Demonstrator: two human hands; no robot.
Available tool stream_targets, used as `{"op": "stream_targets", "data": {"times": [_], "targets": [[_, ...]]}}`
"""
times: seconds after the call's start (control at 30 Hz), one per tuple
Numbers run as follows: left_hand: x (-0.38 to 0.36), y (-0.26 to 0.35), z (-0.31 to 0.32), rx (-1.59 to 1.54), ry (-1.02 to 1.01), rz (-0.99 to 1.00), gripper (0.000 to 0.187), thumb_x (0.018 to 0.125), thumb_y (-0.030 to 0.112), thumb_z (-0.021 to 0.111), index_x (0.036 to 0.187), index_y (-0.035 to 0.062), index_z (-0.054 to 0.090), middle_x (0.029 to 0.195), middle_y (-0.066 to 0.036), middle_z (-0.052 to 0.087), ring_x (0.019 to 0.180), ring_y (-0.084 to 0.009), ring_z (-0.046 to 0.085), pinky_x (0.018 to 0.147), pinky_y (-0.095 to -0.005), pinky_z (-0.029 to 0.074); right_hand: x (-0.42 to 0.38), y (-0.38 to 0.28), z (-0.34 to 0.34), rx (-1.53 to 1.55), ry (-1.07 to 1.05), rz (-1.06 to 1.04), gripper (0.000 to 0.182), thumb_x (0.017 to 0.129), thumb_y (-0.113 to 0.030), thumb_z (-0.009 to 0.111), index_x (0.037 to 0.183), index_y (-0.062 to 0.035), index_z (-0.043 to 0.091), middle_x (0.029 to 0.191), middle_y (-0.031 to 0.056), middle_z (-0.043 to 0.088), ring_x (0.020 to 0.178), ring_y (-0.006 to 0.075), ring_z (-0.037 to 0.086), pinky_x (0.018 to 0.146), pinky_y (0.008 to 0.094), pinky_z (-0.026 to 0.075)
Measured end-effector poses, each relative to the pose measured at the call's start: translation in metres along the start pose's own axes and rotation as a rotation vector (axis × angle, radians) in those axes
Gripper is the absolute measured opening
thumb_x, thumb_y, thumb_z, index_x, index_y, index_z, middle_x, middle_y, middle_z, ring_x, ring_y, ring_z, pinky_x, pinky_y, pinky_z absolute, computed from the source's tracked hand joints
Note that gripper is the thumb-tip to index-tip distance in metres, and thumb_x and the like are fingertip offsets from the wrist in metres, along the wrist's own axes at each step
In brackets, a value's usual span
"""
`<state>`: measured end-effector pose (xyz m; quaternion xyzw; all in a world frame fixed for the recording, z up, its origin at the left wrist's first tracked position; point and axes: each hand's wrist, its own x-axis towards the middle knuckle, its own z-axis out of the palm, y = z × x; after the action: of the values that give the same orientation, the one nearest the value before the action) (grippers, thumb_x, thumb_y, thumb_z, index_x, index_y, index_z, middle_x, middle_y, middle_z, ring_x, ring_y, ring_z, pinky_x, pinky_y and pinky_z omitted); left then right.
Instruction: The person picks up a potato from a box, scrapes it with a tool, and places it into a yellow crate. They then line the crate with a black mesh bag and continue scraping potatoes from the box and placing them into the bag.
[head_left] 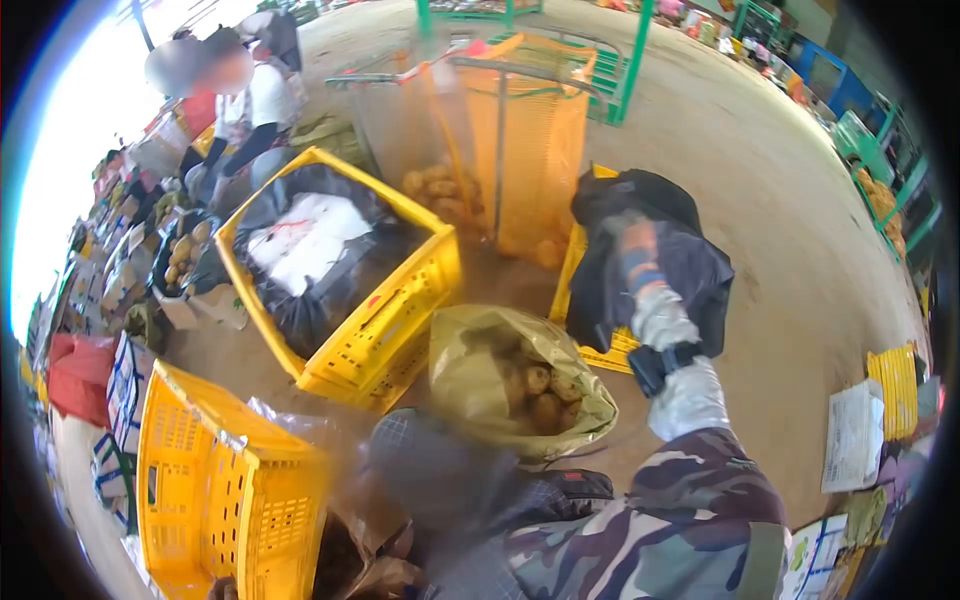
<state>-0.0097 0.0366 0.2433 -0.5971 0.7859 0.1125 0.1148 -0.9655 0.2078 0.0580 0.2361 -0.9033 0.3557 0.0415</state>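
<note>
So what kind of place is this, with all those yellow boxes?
Probably a big shed where vegetables get sorted and packed. You can tell from the yellow crates, the open sack with what look like potatoes inside, and the tall orange mesh bag behind them.

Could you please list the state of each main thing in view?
Green sack: open, potatoes inside.
Middle yellow crate: open-topped, lined with black plastic, white material inside.
Front-left yellow crate: open, contents unclear.
Right yellow crate: partly covered by dark sheet.
Dark sheet: draped, rumpled.
Orange mesh bag: upright at a metal frame.
Right hand: over dark sheet, blurred, grip unclear.
</note>
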Motion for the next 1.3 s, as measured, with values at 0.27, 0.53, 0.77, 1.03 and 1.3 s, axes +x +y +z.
{"op": "stream_targets", "data": {"times": [0.27, 0.53, 0.77, 1.03, 1.3], "targets": [[0.011, 0.019, 0.024, -0.599, 0.35, 0.119, 0.024, 0.09, 0.017, 0.059, 0.098, -0.0034, 0.068, 0.088, -0.013, 0.071, 0.084, -0.021, 0.067, 0.079, -0.0313, 0.051, 0.039, -0.256, -0.104, 1.078, -0.034, -0.196, 0.03, 0.09, -0.013, 0.059, 0.111, 0.0064, 0.069, 0.108, 0.015, 0.071, 0.106, 0.0222, 0.065, 0.098, 0.0317, 0.048], [-0.009, 0.005, 0.025, -0.861, 0.472, 0.109, 0.038, 0.099, 0.032, 0.054, 0.119, 0.0007, 0.063, 0.11, -0.011, 0.069, 0.103, -0.0229, 0.065, 0.092, -0.0335, 0.049, -0.212, -0.667, -0.078, 1.293, -0.368, -1.1, 0.028, 0.091, -0.018, 0.06, 0.112, -0.0019, 0.068, 0.107, 0.0132, 0.069, 0.103, 0.0287, 0.064, 0.092, 0.0376, 0.051], [-0.055, -0.046, -0.004, -2.076, 0.516, 0.842, 0.074, 0.1, 0.062, 0.038, 0.15, 0.0089, 0.035, 0.147, -0.008, 0.044, 0.132, -0.0199, 0.044, 0.108, -0.034, 0.037, -0.54, -0.616, 0.043, 0.706, -1.101, -1.706, 0.03, 0.088, -0.029, 0.065, 0.109, -0.0086, 0.069, 0.116, 0.0178, 0.063, 0.105, 0.0375, 0.061, 0.094, 0.0427, 0.049], [-0.08, -0.071, -0.029, -1.579, 0.881, -0.031, 0.025, 0.094, 0.021, 0.065, 0.111, 0.0016, 0.066, 0.106, -0.007, 0.069, 0.095, -0.0141, 0.066, 0.078, -0.0313, 0.053, -0.545, -0.63, 0.016, 0.633, -1.437, -1.84, 0.03, 0.089, -0.024, 0.065, 0.113, -0.0067, 0.068, 0.114, 0.0136, 0.065, 0.106, 0.0328, 0.063, 0.096, 0.0405, 0.049], [-0.085, -0.061, -0.021, -0.83, 1.036, 0.228, 0.023, 0.092, 0.017, 0.065, 0.109, 0.0014, 0.064, 0.101, -0.019, 0.067, 0.096, -0.0357, 0.065, 0.085, -0.0404, 0.05, -0.545, -0.699, 0.01, 0.815, -1.374, -1.35, 0.026, 0.088, -0.02, 0.067, 0.107, -0.0028, 0.067, 0.099, 0.0123, 0.07, 0.089, 0.0224, 0.068, 0.085, 0.0341, 0.053]]}}
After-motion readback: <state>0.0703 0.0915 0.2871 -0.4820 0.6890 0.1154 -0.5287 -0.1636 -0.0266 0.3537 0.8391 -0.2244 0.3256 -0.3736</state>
